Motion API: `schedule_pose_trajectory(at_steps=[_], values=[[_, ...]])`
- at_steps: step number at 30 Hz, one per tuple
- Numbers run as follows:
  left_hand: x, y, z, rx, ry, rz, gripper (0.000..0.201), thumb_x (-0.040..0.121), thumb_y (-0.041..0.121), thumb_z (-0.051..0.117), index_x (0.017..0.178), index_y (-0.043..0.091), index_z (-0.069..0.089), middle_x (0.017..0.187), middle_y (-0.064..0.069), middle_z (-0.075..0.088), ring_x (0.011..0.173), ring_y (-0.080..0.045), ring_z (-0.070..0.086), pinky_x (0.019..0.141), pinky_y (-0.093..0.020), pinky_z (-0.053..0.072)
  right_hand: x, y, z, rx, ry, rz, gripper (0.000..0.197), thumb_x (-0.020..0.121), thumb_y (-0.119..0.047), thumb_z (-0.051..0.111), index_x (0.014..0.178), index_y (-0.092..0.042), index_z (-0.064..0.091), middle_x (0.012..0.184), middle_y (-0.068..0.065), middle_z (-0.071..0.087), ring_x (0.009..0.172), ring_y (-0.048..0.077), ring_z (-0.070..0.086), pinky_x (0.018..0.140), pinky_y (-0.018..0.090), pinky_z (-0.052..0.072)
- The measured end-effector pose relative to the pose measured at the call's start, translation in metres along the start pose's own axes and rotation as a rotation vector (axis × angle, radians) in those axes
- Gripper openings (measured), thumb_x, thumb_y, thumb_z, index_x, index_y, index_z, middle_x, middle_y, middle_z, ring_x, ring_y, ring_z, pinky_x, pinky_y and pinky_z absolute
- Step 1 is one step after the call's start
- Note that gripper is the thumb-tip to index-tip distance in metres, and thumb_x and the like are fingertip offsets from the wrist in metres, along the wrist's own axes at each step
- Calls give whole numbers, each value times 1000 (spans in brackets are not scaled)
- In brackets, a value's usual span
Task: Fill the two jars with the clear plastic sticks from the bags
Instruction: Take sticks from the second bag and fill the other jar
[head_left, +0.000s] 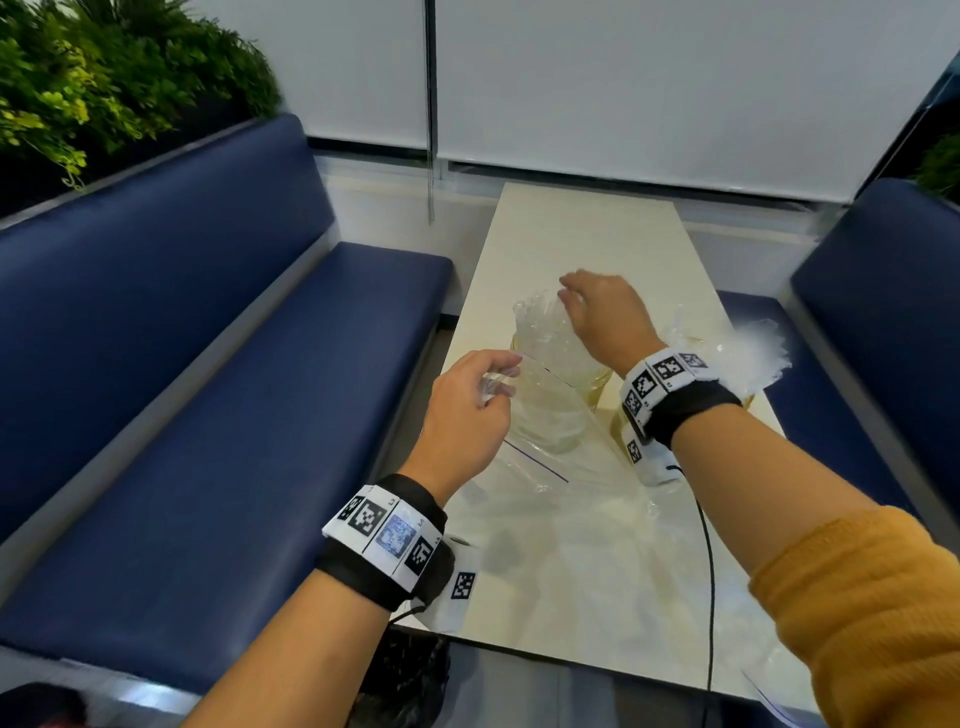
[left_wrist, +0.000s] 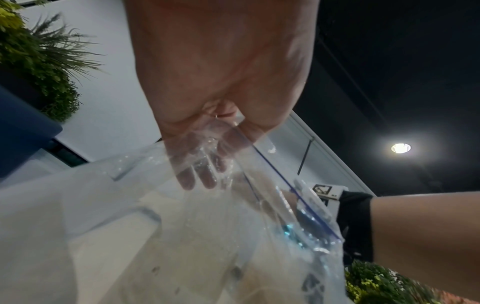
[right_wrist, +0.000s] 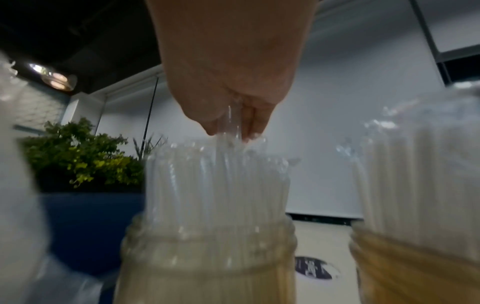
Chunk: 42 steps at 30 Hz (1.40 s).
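Note:
Two amber-tinted jars stand on the cream table (head_left: 587, 228). The left jar (head_left: 563, 374) (right_wrist: 207, 257) is packed with upright clear sticks (head_left: 540, 322) (right_wrist: 215, 185). My right hand (head_left: 569, 296) (right_wrist: 231, 131) hovers over its mouth and pinches a few stick tops. The second jar (head_left: 617, 427) (right_wrist: 415, 267), also holding sticks, is mostly hidden behind my right wrist. My left hand (head_left: 501, 384) (left_wrist: 207, 156) grips the edge of a clear zip bag (head_left: 535, 467) (left_wrist: 285, 185) in front of the left jar, its fingers showing through the plastic.
A crumpled clear bag (head_left: 753, 353) lies beside the second jar. Blue benches flank the table at left (head_left: 208, 364) and right (head_left: 872, 312). A black cable (head_left: 709, 571) runs over the near table edge. A dark bag (head_left: 410, 675) sits on the floor below.

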<state>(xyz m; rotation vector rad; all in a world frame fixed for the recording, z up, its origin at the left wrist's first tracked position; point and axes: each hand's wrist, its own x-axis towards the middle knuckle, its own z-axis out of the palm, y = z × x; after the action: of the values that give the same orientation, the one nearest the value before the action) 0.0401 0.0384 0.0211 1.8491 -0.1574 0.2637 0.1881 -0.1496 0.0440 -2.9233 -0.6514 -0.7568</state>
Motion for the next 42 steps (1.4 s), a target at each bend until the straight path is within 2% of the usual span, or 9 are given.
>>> schedule_pose_trajectory(at_steps=[5,7,10,14,21,26,29,33,42], values=[[1,2,2,37,-55,3,56,85,-16,42,127,15,64,121,-1,66,103,-14,68,86,-14,53,-19,-7,5,-15,-82,-47,40,106,-28,35,128,-5,60,136,13,58,134,34,44,110,49,36],[1,2,5,56,-82,0,58,86,-17,40,132,13,61,127,-2,64,109,-15,66,90,-13,52,-21,-14,-12,138,210,-19,32,102,-30,47,104,-10,72,106,7,70,104,29,63,87,41,48],[2,2,11,71,-94,19,60,86,-16,37,135,10,59,133,-4,61,117,-16,63,103,-24,50,-38,-37,-41,282,471,-237,34,93,-21,58,59,-16,56,55,-7,49,47,16,43,49,28,36],[4,-2,17,131,-103,33,58,86,-10,41,139,9,55,138,-7,58,128,-20,56,112,-38,45,-66,-61,-40,326,-33,-374,30,84,-26,50,60,-17,66,52,2,58,47,24,53,52,29,47],[-3,-9,25,125,-168,41,62,82,-15,36,135,9,56,137,-6,56,130,-22,56,114,-45,43,-103,-72,-2,56,-961,-39,61,91,-56,60,136,-16,54,127,10,58,109,34,60,80,35,46],[-8,-11,27,132,-202,85,59,84,-17,37,133,7,57,136,-5,56,129,-22,57,113,-41,45,-112,-77,22,-158,-1037,-53,82,78,-68,68,134,-11,52,125,13,56,118,33,51,83,40,43],[-12,-10,25,143,-213,93,59,85,-20,38,134,7,57,135,-4,56,127,-21,59,113,-36,46,-114,-77,23,-169,-1015,-74,37,98,-32,57,128,-11,56,123,13,62,115,32,56,79,37,41],[-15,-13,22,128,-218,89,60,86,-20,38,135,9,56,135,-3,56,123,-19,62,108,-23,47,-115,-77,18,-128,-1000,-68,36,99,-9,45,135,-12,49,120,15,62,108,34,62,73,36,42],[-20,-18,16,147,-271,70,62,86,-11,49,140,19,53,135,8,55,119,-5,60,95,-7,43,-115,-80,-5,-124,-1026,-46,51,87,-23,64,136,-19,50,121,7,60,107,28,62,77,33,48]])
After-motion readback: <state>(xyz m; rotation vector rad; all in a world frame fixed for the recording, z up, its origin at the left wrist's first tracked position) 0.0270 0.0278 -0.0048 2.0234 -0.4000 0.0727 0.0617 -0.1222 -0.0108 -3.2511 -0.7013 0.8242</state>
